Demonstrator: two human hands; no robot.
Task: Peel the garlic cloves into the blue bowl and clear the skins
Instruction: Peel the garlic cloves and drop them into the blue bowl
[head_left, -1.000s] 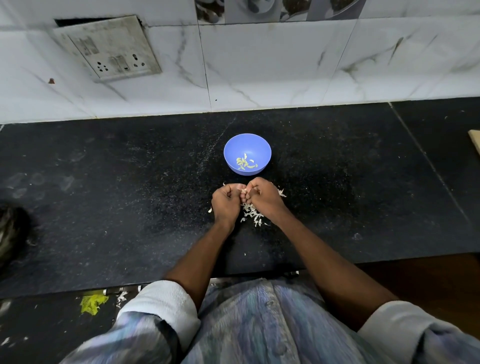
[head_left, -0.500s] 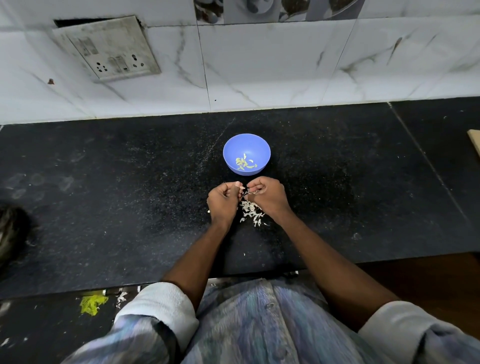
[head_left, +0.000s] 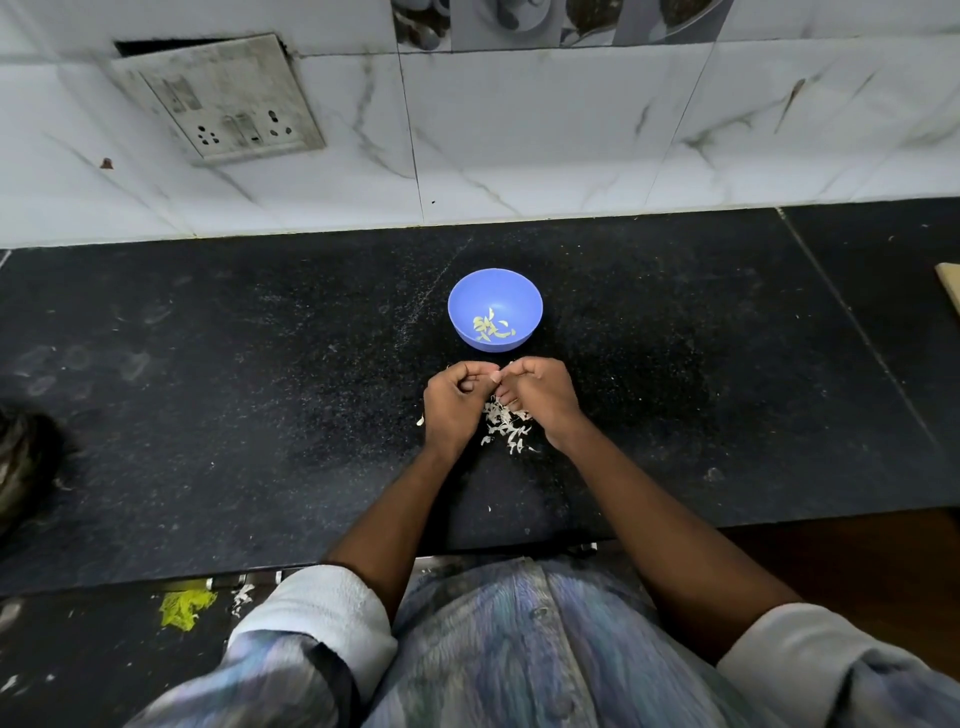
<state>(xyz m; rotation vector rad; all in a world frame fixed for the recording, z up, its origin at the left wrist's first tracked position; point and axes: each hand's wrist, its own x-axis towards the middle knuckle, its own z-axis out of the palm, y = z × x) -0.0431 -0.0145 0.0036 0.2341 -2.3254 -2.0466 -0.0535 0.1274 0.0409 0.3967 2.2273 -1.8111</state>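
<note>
Both my hands meet just this side of the blue bowl. Left hand and right hand have fingers curled, pinching something between them, presumably a garlic clove, too hidden to tell its axis. Skins lie beneath, nearer me than the bowl. Drop goes straight ahead; hands equally near.

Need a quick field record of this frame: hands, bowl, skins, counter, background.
left hand: fingers curled, tips meeting the right hand's; what they pinch is hidden
right hand: fingers curled, same spot
blue bowl: upright, just beyond the hands, a few pale peeled pieces inside
skins: loose white pile on the counter, under and between the hands
counter: black, speckled
wall: marble tiles, socket plate upper left
</note>
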